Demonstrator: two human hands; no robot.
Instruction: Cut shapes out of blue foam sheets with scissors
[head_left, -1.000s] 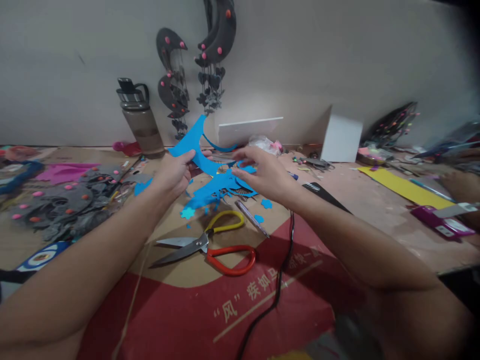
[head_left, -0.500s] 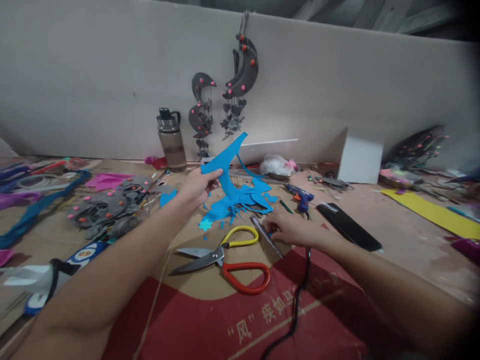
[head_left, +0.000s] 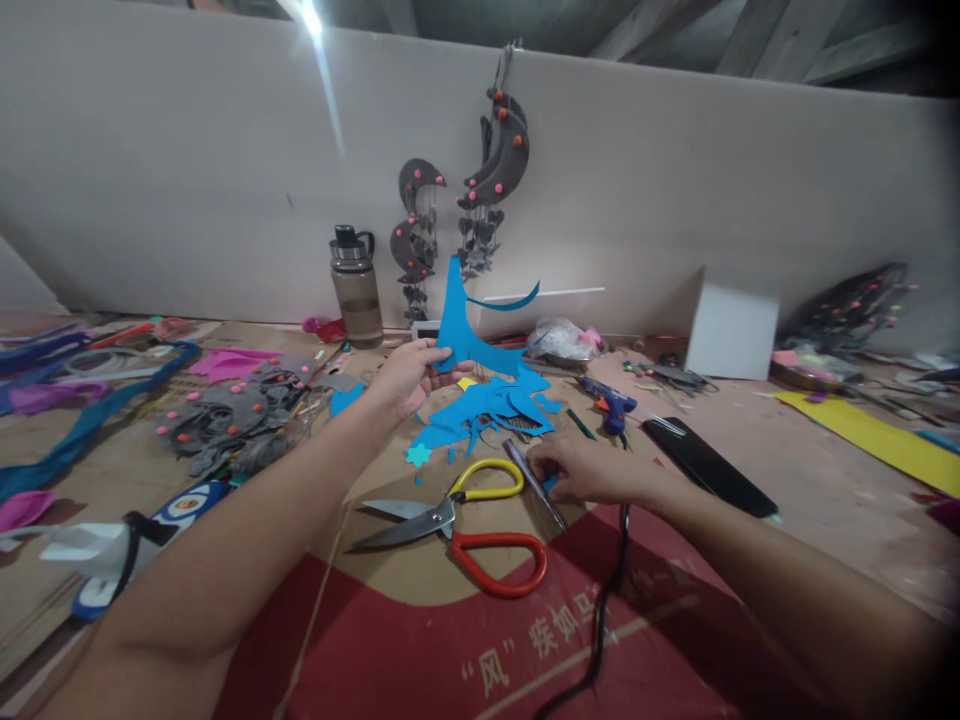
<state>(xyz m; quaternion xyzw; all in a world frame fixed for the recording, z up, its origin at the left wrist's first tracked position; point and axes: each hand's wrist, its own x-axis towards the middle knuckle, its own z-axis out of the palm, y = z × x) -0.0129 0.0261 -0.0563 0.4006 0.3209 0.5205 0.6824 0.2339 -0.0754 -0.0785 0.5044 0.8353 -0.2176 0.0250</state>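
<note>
A pale wall [head_left: 225, 200] is standing at the back as I am watching through the head camera, and the cluttered bench [head_left: 810, 480] is stretching out in front of it. Flat cardboard [head_left: 360, 660], partly red with pale lettering, is covering the near middle of the bench, with a jumble of blue scraps [head_left: 480, 405] lying on its far part. A curved blue sheet [head_left: 454, 315] is rising out of the left hand [head_left: 414, 378], its lower arm running rightward toward the scraps and a thin strip curling off its right edge. Scissors [head_left: 445, 516] with one yellow and one red handle are lying spread between my forearms, blades pointing left. My left hand is pinching the sheet near its lower left corner, thumb in front; the right hand [head_left: 574, 468] is staying well apart from it, low over the cardboard with fingers curled. A black phone [head_left: 709, 465] is lying to that hand's right, and a pen [head_left: 536, 487] just to its left. A small blue piece [head_left: 552, 483] is peeking out under those fingers, and I cannot tell whether they are gripping it
</note>
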